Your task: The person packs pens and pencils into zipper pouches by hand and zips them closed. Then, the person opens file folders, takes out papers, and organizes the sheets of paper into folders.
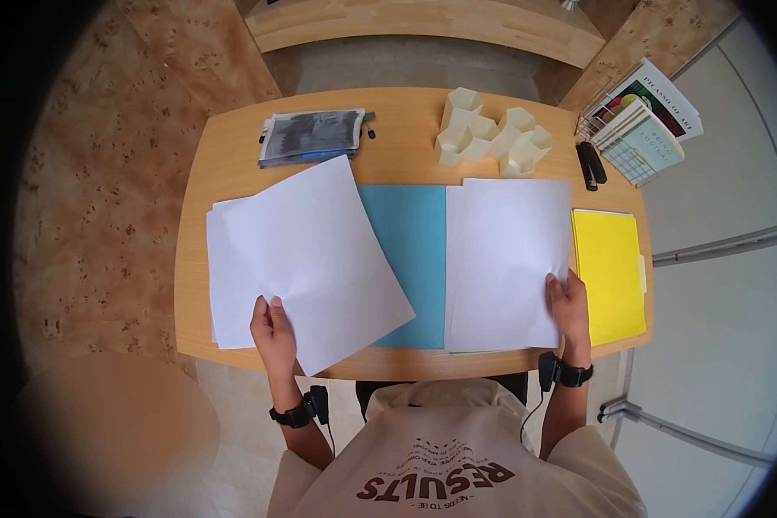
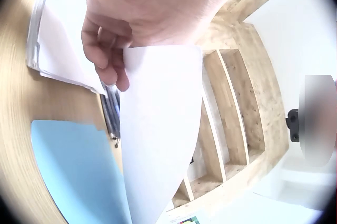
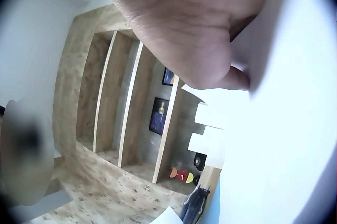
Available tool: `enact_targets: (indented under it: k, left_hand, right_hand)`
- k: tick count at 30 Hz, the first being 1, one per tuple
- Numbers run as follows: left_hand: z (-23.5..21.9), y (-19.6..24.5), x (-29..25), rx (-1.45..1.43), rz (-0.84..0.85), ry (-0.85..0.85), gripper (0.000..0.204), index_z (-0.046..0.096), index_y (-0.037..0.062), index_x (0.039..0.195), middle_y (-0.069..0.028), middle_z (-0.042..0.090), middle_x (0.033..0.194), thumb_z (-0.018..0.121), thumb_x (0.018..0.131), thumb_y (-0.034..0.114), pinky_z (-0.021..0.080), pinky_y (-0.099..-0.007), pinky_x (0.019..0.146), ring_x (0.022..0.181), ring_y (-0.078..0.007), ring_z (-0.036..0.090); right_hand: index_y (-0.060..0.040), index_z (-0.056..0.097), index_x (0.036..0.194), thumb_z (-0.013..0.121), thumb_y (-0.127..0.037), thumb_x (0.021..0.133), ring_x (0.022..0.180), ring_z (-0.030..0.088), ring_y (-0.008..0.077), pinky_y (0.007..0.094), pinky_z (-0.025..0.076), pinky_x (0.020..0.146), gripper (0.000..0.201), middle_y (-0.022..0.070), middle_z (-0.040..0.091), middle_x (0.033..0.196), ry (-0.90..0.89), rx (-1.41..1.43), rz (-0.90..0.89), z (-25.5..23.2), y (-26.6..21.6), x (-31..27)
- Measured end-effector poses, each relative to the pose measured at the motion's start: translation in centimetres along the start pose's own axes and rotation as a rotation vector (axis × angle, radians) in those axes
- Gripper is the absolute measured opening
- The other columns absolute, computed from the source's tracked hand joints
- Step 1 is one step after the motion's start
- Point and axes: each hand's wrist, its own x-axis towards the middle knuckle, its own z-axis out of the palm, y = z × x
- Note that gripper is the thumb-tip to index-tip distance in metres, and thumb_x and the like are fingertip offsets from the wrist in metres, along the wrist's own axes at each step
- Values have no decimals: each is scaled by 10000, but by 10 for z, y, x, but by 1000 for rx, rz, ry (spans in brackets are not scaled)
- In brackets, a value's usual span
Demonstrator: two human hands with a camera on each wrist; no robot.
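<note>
In the head view, my left hand (image 1: 275, 338) pinches the lower edge of a white paper sheet (image 1: 336, 259), thumb on top. The sheet is tilted over a stack of white paper (image 1: 226, 285) on the left of the table. The left wrist view shows the fingers of the left hand (image 2: 113, 50) curled behind the raised sheet. My right hand (image 1: 570, 306) grips the right edge of another white sheet (image 1: 513, 259), its thumb on the face and its fingers behind. Between the two lies a light blue folder (image 1: 405, 250), partly covered by both sheets.
A yellow folder (image 1: 608, 276) lies at the right edge. Along the back of the wooden table (image 1: 405, 108) are a zip pouch (image 1: 312, 136), cream hexagonal holders (image 1: 492, 134), a black stapler (image 1: 590, 166) and a wire rack with books (image 1: 639, 129).
</note>
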Motion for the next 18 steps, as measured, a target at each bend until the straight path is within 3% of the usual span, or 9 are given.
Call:
enact_targets:
  k: [10, 13, 15, 18]
  left_hand:
    - [15, 3, -5, -47, -17, -41, 357, 368, 73, 784, 87, 272, 694, 542, 1089, 141, 207, -237, 532, 644, -25, 232]
    - [18, 9, -5, -60, -37, -73, 355, 369, 73, 785, 89, 276, 693, 540, 1090, 138, 211, -235, 531, 643, -23, 237]
    - [19, 12, -6, -62, -35, -85, 351, 376, 69, 787, 91, 281, 693, 539, 1090, 136, 215, -232, 531, 642, -21, 243]
    - [21, 10, -6, -72, -26, -89, 320, 422, 54, 801, 92, 303, 690, 536, 1090, 132, 222, -227, 533, 642, -21, 253]
  right_hand:
    - [51, 656, 1173, 587, -117, 1005, 770, 686, 237, 360, 536, 733, 247, 194, 728, 864, -43, 18, -84, 10, -5, -1]
    - [53, 642, 1187, 600, -133, 1000, 769, 685, 242, 357, 535, 728, 267, 201, 726, 877, -48, -38, 8, 9, -8, 0]
    - [51, 633, 1196, 612, -144, 994, 738, 656, 219, 346, 524, 706, 281, 182, 711, 858, 70, -73, -103, 12, -5, 0]
    - [46, 634, 1197, 620, -146, 988, 748, 659, 220, 338, 522, 707, 284, 182, 709, 867, 102, -46, -121, 11, -8, 0]
